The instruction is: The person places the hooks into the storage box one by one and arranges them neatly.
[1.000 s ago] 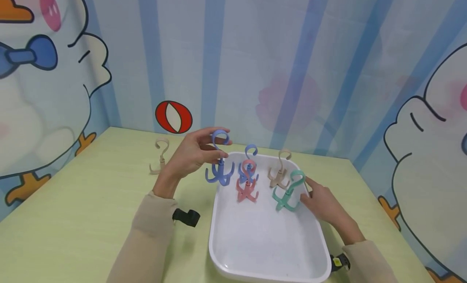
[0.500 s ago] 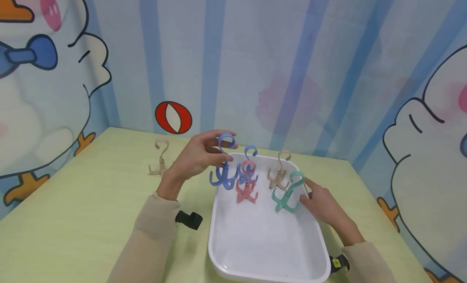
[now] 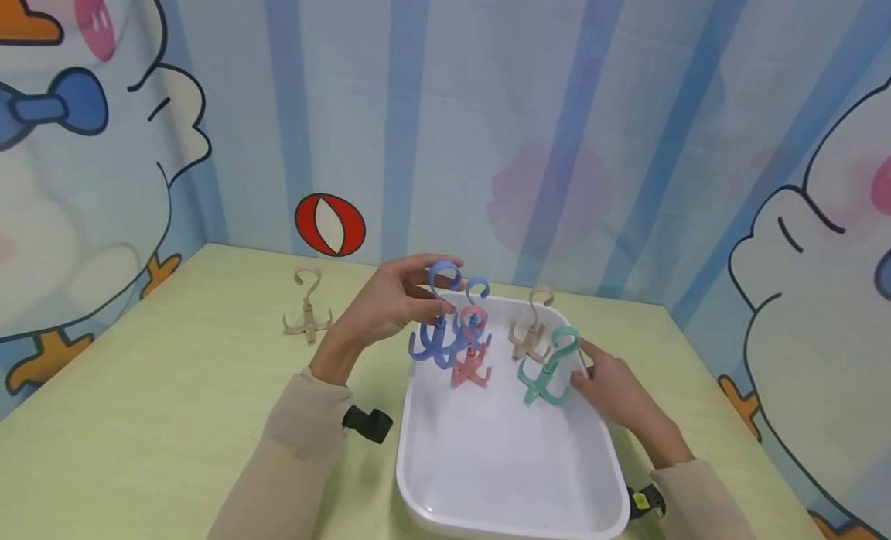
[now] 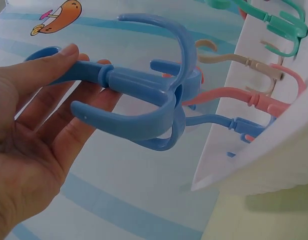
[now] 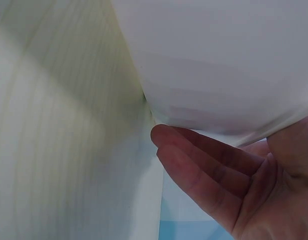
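Note:
My left hand (image 3: 390, 300) pinches a blue four-pronged rotating hook (image 3: 438, 340) by its neck, upright, prongs down, over the left edge of a white plastic tray (image 3: 515, 463). In the left wrist view the held blue hook (image 4: 138, 82) lies between thumb and fingers, clear of the tray wall. At the tray's right rim is my right hand (image 3: 619, 389), thumb over the edge and fingers against the outer wall. Inside stand a second blue hook (image 3: 478, 281), partly hidden, a pink hook (image 3: 471, 366), a beige hook (image 3: 530, 341) and a green hook (image 3: 544, 381).
Another beige hook (image 3: 308, 317) stands on the pale yellow-green table (image 3: 174, 385), left of my left hand. Behind the table hangs a striped blue curtain (image 3: 459, 138) with cartoon birds at both sides.
My left hand has carried the blue hook rightward and slightly nearer, from beside the tray to over its left edge. The right hand stays at the rim, and the standing hooks have not moved.

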`<state>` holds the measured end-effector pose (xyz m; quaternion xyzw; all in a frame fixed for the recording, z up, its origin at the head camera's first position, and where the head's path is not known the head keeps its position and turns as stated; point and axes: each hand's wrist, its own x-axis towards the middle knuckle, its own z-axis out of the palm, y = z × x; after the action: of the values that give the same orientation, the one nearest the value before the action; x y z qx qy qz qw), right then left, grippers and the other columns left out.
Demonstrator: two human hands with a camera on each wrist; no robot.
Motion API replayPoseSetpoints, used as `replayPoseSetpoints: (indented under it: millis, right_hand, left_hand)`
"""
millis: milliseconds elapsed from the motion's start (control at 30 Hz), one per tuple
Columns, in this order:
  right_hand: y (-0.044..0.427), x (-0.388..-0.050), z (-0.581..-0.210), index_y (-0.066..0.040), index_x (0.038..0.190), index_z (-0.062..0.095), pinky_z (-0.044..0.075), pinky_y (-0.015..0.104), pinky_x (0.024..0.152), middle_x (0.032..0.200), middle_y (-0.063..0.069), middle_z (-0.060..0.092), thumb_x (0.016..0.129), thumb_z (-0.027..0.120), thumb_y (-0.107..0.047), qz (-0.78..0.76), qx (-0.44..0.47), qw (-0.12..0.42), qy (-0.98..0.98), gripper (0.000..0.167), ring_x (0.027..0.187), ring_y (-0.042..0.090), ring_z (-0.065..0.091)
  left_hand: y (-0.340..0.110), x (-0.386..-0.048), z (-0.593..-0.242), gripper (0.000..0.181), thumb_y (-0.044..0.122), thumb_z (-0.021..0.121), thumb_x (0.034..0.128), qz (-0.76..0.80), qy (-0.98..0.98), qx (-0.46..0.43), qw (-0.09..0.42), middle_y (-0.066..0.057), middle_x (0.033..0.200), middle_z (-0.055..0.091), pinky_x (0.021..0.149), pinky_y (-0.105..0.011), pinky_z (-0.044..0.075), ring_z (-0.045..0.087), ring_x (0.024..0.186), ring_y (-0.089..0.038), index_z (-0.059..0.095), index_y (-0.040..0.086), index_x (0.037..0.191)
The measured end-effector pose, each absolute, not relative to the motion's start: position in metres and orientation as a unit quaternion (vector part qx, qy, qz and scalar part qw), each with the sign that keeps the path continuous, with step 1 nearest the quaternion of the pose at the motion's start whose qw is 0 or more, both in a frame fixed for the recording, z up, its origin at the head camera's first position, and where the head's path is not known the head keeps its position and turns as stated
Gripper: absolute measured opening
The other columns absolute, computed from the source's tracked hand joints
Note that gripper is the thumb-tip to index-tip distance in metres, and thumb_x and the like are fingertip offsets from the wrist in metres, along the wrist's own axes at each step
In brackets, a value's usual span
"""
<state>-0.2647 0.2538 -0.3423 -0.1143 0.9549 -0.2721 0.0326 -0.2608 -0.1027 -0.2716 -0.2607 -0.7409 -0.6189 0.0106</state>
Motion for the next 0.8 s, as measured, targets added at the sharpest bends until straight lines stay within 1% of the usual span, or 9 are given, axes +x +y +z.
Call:
replayPoseSetpoints:
  millis: [133,233,300,367,467,533,667,733,800]
  right_hand:
    - [0.254,-0.265,-0.342,0.006,0.164,0.024,0.062,0.036,0.061,0.113,0.031,0.074,0.105,0.053,-0.013,-0.271,-0.118,0.029,0.955,0.068,0.082,0.026,0.077]
    - [0.254,-0.265,-0.342,0.006,0.164,0.024,0.062,0.036,0.061,0.114,0.031,0.074,0.105,0.053,-0.013,-0.271,-0.118,0.03,0.955,0.068,0.084,0.027,0.077]
    - [0.254,-0.265,-0.342,0.006,0.164,0.024,0.062,0.036,0.061,0.115,0.032,0.073,0.105,0.053,-0.013,-0.272,-0.118,0.03,0.955,0.068,0.084,0.027,0.077]
    - [0.253,-0.265,-0.342,0.006,0.164,0.024,0.062,0.036,0.062,0.116,0.031,0.073,0.105,0.053,-0.014,-0.271,-0.116,0.03,0.955,0.069,0.084,0.027,0.077]
    - [0.253,-0.265,-0.342,0.006,0.164,0.024,0.063,0.037,0.062,0.116,0.031,0.073,0.105,0.052,-0.014,-0.271,-0.117,0.029,0.955,0.068,0.084,0.027,0.077]
    - [0.253,-0.265,-0.342,0.006,0.164,0.024,0.064,0.037,0.063,0.118,0.032,0.073,0.105,0.052,-0.014,-0.272,-0.117,0.029,0.955,0.068,0.084,0.027,0.078]
    - [0.253,-0.265,-0.342,0.006,0.164,0.024,0.065,0.038,0.064,0.119,0.033,0.072,0.105,0.053,-0.013,-0.272,-0.117,0.029,0.955,0.069,0.086,0.029,0.078]
    - [0.253,-0.265,-0.342,0.006,0.164,0.024,0.065,0.039,0.064,0.119,0.033,0.072,0.105,0.053,-0.013,-0.271,-0.118,0.029,0.955,0.069,0.086,0.029,0.078]
    - [0.253,-0.265,-0.342,0.006,0.164,0.024,0.065,0.039,0.065,0.12,0.033,0.072,0.105,0.053,-0.014,-0.27,-0.116,0.03,0.955,0.069,0.087,0.029,0.078]
  left_hand:
    - [-0.095,-0.262,-0.274,0.055,-0.001,0.074,0.0941,-0.618,-0.74,-0.265,0.0,-0.022,0.128,0.07,0.084,-0.044,0.066,0.076,0.102,-0.035,0.062,0.01,0.146]
    - [-0.091,-0.263,-0.275,0.055,0.0,0.075,0.0943,-0.611,-0.745,-0.269,-0.003,-0.021,0.126,0.07,0.084,-0.043,0.066,0.076,0.1,-0.029,0.061,0.008,0.147]
    - [-0.088,-0.263,-0.276,0.056,0.002,0.075,0.0941,-0.606,-0.748,-0.269,-0.003,-0.021,0.125,0.07,0.084,-0.047,0.066,0.076,0.099,-0.025,0.06,0.008,0.148]
    - [-0.086,-0.263,-0.275,0.056,0.003,0.076,0.094,-0.601,-0.753,-0.268,-0.003,-0.02,0.124,0.069,0.084,-0.047,0.066,0.075,0.098,-0.024,0.06,0.009,0.148]
    - [-0.083,-0.262,-0.273,0.056,0.004,0.076,0.0939,-0.605,-0.75,-0.268,-0.009,-0.023,0.126,0.068,0.084,-0.047,0.066,0.075,0.101,-0.031,0.06,0.01,0.148]
    - [-0.082,-0.262,-0.272,0.056,0.004,0.076,0.094,-0.606,-0.748,-0.272,-0.011,-0.023,0.126,0.067,0.083,-0.044,0.067,0.074,0.103,-0.037,0.06,0.009,0.147]
    - [-0.079,-0.262,-0.271,0.055,0.003,0.077,0.0934,-0.608,-0.742,-0.281,-0.014,-0.019,0.122,0.069,0.083,-0.044,0.067,0.073,0.105,-0.045,0.061,0.008,0.146]
    - [-0.077,-0.262,-0.271,0.055,0.002,0.077,0.0932,-0.61,-0.738,-0.287,-0.016,-0.018,0.12,0.069,0.083,-0.044,0.067,0.073,0.104,-0.045,0.061,0.008,0.146]
    - [-0.075,-0.262,-0.27,0.056,0.002,0.077,0.0928,-0.612,-0.736,-0.289,-0.019,-0.018,0.121,0.069,0.083,-0.044,0.066,0.075,0.102,-0.04,0.061,0.008,0.146]
